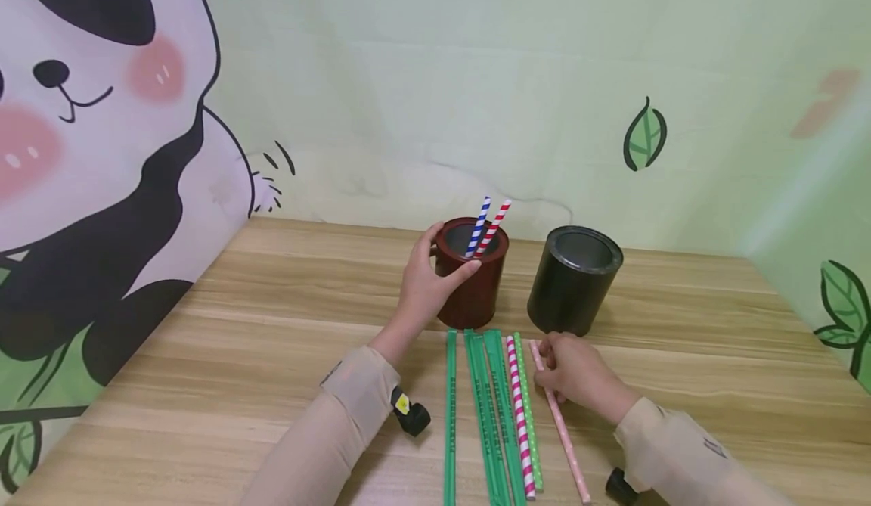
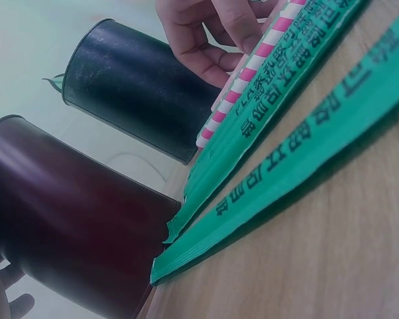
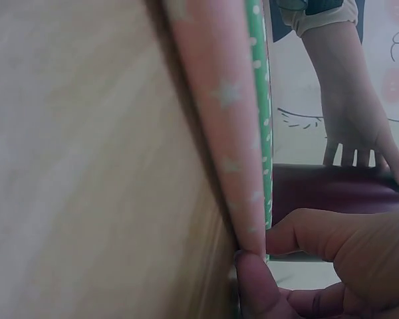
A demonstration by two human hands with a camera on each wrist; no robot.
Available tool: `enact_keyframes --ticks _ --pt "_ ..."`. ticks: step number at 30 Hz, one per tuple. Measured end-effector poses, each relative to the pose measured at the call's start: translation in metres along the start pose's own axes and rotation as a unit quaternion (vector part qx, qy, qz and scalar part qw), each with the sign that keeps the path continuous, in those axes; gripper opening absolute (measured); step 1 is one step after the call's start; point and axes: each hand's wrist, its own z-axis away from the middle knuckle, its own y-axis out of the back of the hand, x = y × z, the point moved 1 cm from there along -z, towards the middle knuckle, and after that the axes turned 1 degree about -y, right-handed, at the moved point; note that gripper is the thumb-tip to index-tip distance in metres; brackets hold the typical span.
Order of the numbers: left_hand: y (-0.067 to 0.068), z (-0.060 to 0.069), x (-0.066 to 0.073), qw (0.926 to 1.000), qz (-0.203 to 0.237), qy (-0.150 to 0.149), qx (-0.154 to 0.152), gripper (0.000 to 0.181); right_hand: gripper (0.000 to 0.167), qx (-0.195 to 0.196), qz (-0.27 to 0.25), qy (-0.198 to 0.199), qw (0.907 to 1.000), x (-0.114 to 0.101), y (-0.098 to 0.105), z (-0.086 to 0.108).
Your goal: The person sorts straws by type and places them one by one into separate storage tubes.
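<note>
My left hand [image 1: 423,285] holds a dark red cup [image 1: 469,294] from its left side, the thumb across the front near the rim and the fingers behind. Inside the cup lean a blue-and-white striped straw [image 1: 478,228] and a red-and-white striped straw [image 1: 494,228]. A pink straw with pale stars [image 1: 565,438] lies on the table, and my right hand [image 1: 581,371] pinches it near its far end. In the right wrist view, thumb and fingertip meet on the pink straw [image 3: 223,113]. Beside it lie a green dotted straw [image 1: 529,423] and a pink-and-white striped straw [image 1: 520,423].
Several green paper-wrapped straws [image 1: 451,415] with dark printing lie left of the loose straws. A black cup [image 1: 568,294] stands just beyond my right hand. Behind the wooden table [image 1: 272,324] rises a pale green backdrop [image 1: 381,113] with a panda and leaves.
</note>
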Motion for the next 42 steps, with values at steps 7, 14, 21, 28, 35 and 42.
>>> enact_keyframes --ticks 7,14,21,28,35,42 --pt "-0.001 0.001 -0.003 0.9999 0.0 0.01 -0.002 0.086 0.027 0.0 -0.004 0.003 1.0 0.0 0.0 0.002" --pt "-0.002 0.001 -0.004 0.9999 0.0 0.013 -0.006 0.086 0.028 0.0 -0.022 0.017 0.9996 0.001 0.006 0.007" --pt "-0.001 0.001 -0.004 0.9999 -0.001 0.013 -0.01 0.085 0.025 0.01 -0.06 0.055 0.9966 0.0 0.021 0.008" --pt "0.0 -0.001 -0.003 0.9999 -0.001 0.011 -0.004 0.086 0.027 0.007 -0.08 0.081 0.9934 -0.01 0.042 0.007" --pt "0.001 -0.001 -0.002 1.0 -0.003 0.004 -0.004 0.086 0.031 0.009 -0.086 0.111 0.9901 -0.022 0.067 0.002" --pt "0.001 -0.001 0.0 1.0 0.002 0.002 -0.003 0.086 0.034 0.046 -0.113 0.151 0.981 -0.034 0.1 -0.003"
